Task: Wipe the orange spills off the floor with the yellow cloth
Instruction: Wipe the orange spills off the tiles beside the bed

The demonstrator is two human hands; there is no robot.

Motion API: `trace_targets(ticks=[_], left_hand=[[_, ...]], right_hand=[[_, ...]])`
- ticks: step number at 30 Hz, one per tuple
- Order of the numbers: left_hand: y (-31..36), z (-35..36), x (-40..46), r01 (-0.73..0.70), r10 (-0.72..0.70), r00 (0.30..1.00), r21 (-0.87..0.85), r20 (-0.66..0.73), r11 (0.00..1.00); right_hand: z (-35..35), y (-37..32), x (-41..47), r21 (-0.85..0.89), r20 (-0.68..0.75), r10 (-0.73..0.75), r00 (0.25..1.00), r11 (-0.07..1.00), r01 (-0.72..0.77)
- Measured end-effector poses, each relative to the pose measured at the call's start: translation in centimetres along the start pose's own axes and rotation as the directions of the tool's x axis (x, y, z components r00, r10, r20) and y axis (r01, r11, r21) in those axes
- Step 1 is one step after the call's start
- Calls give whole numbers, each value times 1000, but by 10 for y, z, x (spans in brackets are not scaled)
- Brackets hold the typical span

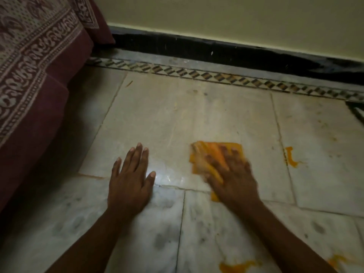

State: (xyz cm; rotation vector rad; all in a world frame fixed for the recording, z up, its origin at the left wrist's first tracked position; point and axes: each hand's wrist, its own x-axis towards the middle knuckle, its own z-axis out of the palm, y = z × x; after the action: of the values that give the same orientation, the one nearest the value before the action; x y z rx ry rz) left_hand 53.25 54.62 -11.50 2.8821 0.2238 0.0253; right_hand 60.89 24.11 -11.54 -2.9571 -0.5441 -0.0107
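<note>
I saw my left hand (pixel 130 181) lying flat, palm down, fingers (pixel 138 154) straight and slightly spread. My right hand (pixel 231 175) pressed palm-down too, fingers splayed and motion-blurred; both forearms (pixel 92 235) reached forward.

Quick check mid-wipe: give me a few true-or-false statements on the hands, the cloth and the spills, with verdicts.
1. The right hand presses the yellow cloth flat onto the floor. True.
2. The left hand holds a second cloth. False: it rests flat on the bare tile and holds nothing.
3. Every orange mark is wiped away. False: an orange spill lies right of the cloth, and a second spill lies near the bottom edge.
4. A patterned bedsheet hangs at the left. True.
</note>
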Motion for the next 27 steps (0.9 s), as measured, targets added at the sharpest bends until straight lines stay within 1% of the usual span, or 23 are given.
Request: trace_targets(ticks=[2,4,5,6,7,8,10,11,12,13,14,15,16,17,18,20,21,22,24,25,26,27], left_hand=[[-1,0,3,2,-2,1000,7,-14,1000],[0,3,3,6,-6,1000,37,-6,999],[1,4,2,8,-8,1000,54,-4,999],[1,4,2,8,-7,1000,72,-2,997],[1,4,2,10,-11,1000,80,6,997],[0,4,2,12,-14,1000,82,15,997],[2,0,0,14,-15,1000,71,20,997],[3,-1,-1,16,-17,1000,56,24,998],[3,-2,-2,12,-14,999,42,34,999],[4,-2,-5,-4,3,999,33,42,999],[4,-1,-9,-21,20,999,31,48,999],[3,0,-13,-40,38,998,38,55,998],[3,0,-14,-59,56,997,46,61,997],[3,0,-18,-75,71,995,55,65,996],[4,3,-25,-89,85,994,64,63,994],[7,5,-39,-95,93,994,51,57,994],[10,6,-48,-94,92,994,31,59,995],[15,7,-59,-95,95,994,12,58,995],[24,2,-80,-105,105,993,-9,50,994],[25,4,-87,-108,108,993,-14,52,994],[25,5,-92,-108,109,993,-16,42,994],[23,7,-94,-108,108,994,-13,28,994]], right_hand=[[-7,31,12,-18,-37,150,988,988,-151],[-4,32,48,11,-55,344,937,939,-344],[0,22,64,42,-53,417,908,909,-415],[5,10,73,76,-53,464,884,885,-460],[10,-3,73,93,-77,470,879,881,-463],[15,-15,62,82,-113,429,896,903,-422],[16,-32,12,24,-172,233,957,972,-232],[15,-34,-19,5,-160,126,979,992,-126],[12,-29,-47,5,-124,50,991,999,-50],[7,-19,-73,-5,-88,19,996,1000,-19],[1,-6,-89,-15,-61,37,997,999,-38],[0,9,-93,-28,-62,97,993,995,-98],[-5,21,-86,-35,-64,190,980,981,-193],[-8,28,-72,-33,-80,293,953,954,-297],[-10,28,-56,4,-72,397,915,918,-397],[-10,10,-21,80,31,521,853,849,-522],[-8,-3,-11,101,79,531,844,838,-537],[-3,-17,-11,103,75,489,869,863,-494],[-1,-46,-40,75,-72,294,953,954,-289],[3,-56,-64,68,-111,196,974,980,-189],[3,-60,-90,66,-117,109,987,993,-102],[5,-56,-113,60,-101,56,993,997,-50]])
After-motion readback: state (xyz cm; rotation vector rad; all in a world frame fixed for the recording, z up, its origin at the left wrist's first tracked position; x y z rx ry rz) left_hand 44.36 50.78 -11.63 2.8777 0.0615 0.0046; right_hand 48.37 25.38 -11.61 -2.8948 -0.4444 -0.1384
